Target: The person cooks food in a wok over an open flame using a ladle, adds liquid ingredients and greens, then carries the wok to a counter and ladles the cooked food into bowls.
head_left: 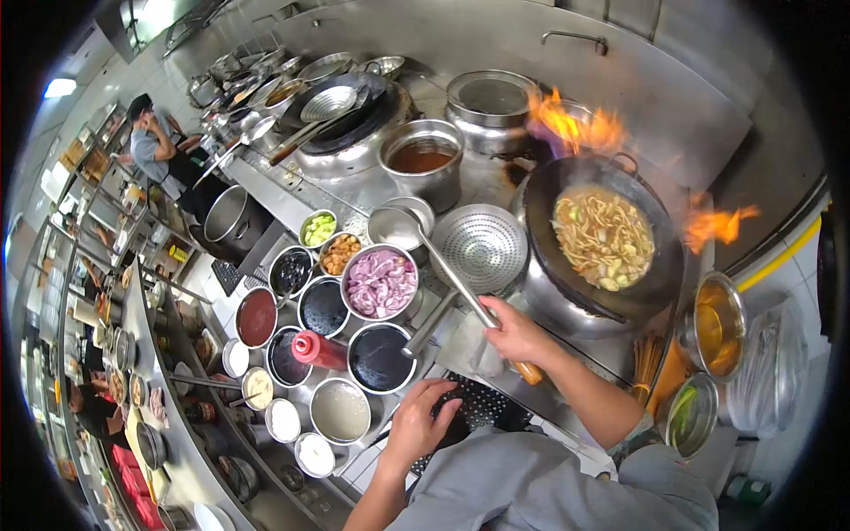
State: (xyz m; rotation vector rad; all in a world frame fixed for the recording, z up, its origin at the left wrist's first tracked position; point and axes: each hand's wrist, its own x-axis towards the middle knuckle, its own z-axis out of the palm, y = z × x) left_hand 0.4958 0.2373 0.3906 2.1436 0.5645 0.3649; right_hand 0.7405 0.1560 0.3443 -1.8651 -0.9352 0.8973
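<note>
My right hand (pixel 521 333) is closed around the handle of a long metal ladle (pixel 456 281) with a wooden end. The ladle's bowl is over the rim of a small metal pot (pixel 394 227) beside the onions. My left hand (pixel 420 421) hangs near the counter edge, fingers apart, holding nothing. Noodles (pixel 604 237) with vegetable pieces lie in a black wok (pixel 666 248) on the burner. Flames (pixel 580 124) rise behind and to the right of the wok. A perforated strainer (pixel 479 248) sits between the ladle and the wok.
To the left stand sliced purple onions (pixel 381 281), several pots of dark sauce (pixel 381 358) and a red squeeze bottle (pixel 319 350). A pot of brown liquid (pixel 423 157) stands behind. Bowls (pixel 719 327) are at the right. A co-worker (pixel 159 150) stands at the far left.
</note>
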